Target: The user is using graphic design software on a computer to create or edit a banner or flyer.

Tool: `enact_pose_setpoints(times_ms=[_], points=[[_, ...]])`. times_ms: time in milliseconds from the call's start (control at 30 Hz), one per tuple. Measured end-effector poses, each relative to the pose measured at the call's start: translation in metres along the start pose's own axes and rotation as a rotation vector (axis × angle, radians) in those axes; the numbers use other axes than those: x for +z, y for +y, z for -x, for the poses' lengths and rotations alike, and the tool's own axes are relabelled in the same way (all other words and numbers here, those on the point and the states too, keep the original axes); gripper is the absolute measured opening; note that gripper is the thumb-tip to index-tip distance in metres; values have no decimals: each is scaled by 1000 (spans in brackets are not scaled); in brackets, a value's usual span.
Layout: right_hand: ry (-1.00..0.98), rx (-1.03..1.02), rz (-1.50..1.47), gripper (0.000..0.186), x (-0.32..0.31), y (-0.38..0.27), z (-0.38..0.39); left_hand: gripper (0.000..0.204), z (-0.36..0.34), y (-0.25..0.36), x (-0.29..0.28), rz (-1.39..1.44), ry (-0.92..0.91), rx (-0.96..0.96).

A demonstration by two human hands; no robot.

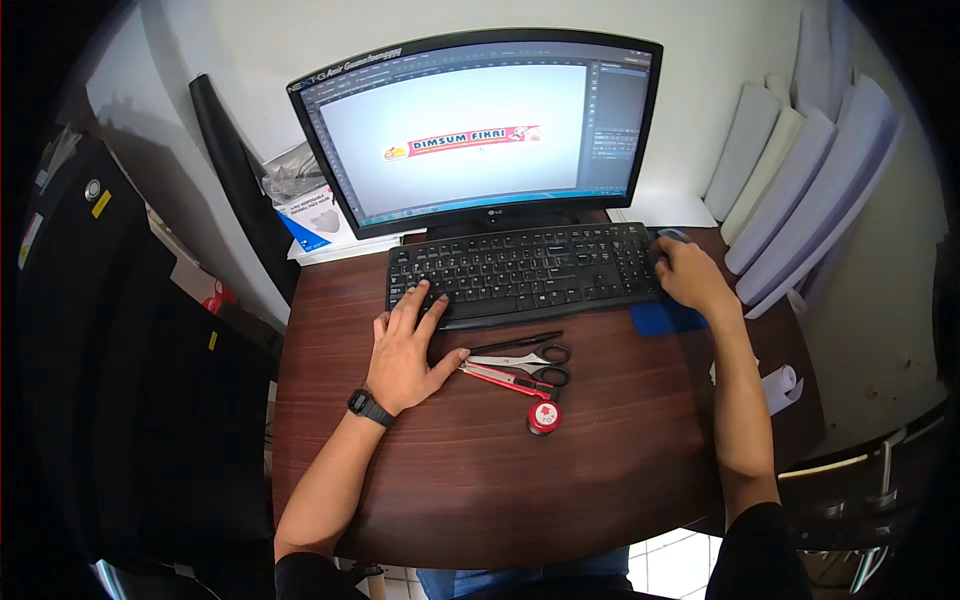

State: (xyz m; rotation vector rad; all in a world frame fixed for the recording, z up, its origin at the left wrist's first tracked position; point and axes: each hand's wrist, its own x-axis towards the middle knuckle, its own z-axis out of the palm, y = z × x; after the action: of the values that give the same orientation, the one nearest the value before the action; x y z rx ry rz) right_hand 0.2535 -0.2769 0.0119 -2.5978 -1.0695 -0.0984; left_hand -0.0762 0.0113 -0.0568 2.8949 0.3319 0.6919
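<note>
My left hand [405,355] rests at the left end of a black keyboard [520,270], fingers spread, with some fingertips on its lower left keys. A dark watch [370,406] is on that wrist. At the keyboard's right end, my right hand [690,275] is wrapped over a computer mouse [672,236], mostly hidden under the palm. Beyond the keyboard stands a monitor [480,130] showing a red banner design on a white canvas. Close to my left thumb lie a black pen [515,342], scissors [515,361] with black handles and a red utility knife [510,380].
A round red-and-white object [544,416] sits below the knife on the brown desk [600,480]. A blue mouse pad [665,318] shows under my right wrist. Paper rolls [820,180] lean at the right. A black cabinet [130,400] stands left; a box [318,220] sits behind.
</note>
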Motion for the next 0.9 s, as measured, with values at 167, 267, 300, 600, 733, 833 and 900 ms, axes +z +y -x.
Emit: enact_pose_setpoints(times_ms=[167,267,300,600,733,833,900], points=[[5,-12,32,26,11,23,-4,77,-1,-1,1,7,7,-7],[6,16,2,28,5,18,-5,78,1,-3,2,10,-2,8],[4,3,1,28,6,16,-6,78,1,-3,2,5,2,-3],[153,18,-82,22,13,17,-12,79,3,-4,3,34,-4,-9],[512,-114,126,27,37,51,-19,79,2,-1,3,52,5,-15],[619,-153,147,30,55,72,-17,79,2,-2,6,65,22,-15],[587,-123,108,32,61,83,-19,77,1,-2,6,24,24,30]])
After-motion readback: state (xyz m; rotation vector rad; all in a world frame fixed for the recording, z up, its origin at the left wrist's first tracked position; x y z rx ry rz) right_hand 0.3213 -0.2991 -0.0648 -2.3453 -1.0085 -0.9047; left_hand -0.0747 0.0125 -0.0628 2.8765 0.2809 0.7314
